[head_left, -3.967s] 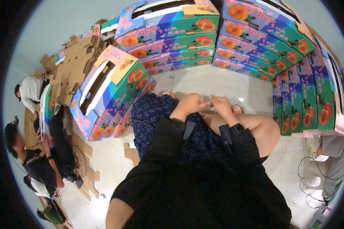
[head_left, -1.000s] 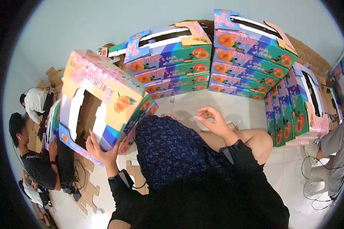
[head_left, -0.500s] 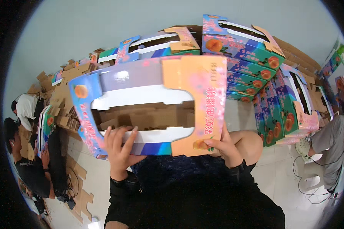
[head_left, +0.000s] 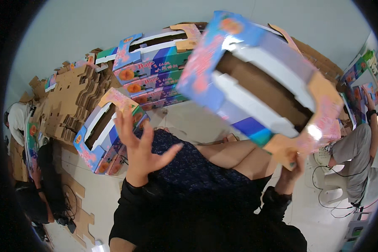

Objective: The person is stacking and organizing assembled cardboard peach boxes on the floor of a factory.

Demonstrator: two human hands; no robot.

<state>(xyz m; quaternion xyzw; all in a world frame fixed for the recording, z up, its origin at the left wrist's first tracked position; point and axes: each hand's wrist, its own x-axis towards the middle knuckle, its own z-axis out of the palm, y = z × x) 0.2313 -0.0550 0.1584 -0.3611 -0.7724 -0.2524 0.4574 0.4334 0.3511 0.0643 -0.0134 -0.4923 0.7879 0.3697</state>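
Far left, flat cardboard blanks (head_left: 73,98) are lying piled, with another person (head_left: 19,122) crouching beside them. Near them a folded box (head_left: 107,132) is leaning against a stack of boxes (head_left: 155,71) by the far wall. The left hand (head_left: 140,149) is hanging in the air over the lap, open, fingers spread, touching nothing. Right of it the carton (head_left: 260,84) is sitting high in the middle-right, tilted, blurred, its open brown inside facing the camera. The right hand (head_left: 292,170) is gripping its low orange corner flap from below, fingers mostly hidden behind the card. The carton is looking empty and light, stiff corrugated card, printed outside probably a bit slick; one-corner hold is likely letting it swing and bending the flap. A better hold is probably along both short ends or the cut-out rim. Far right, a seated person (head_left: 361,147) is reaching an arm up toward more boxes (head_left: 361,80).
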